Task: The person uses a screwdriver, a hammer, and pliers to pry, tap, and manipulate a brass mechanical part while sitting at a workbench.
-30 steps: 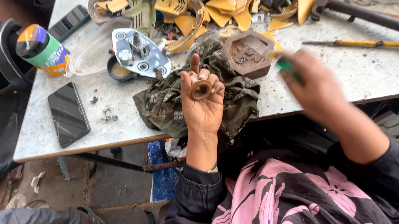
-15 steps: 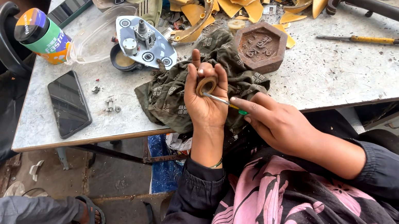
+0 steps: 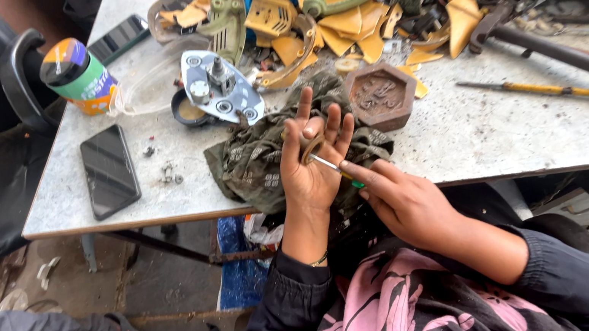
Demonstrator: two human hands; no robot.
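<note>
I see my own body from above, wearing a black long-sleeved top. Its front carries a large pink floral print, with broad petals and pale streaks across the chest. Both sleeves are plain black and end in gathered, elastic cuffs at the wrists. A thin band, light in colour, circles my left wrist just above the cuff. My left hand point(image 3: 313, 163) and right hand point(image 3: 399, 201) are bare, with no gloves or rings that I can make out. The fabric looks loose and creased around the elbows.
</note>
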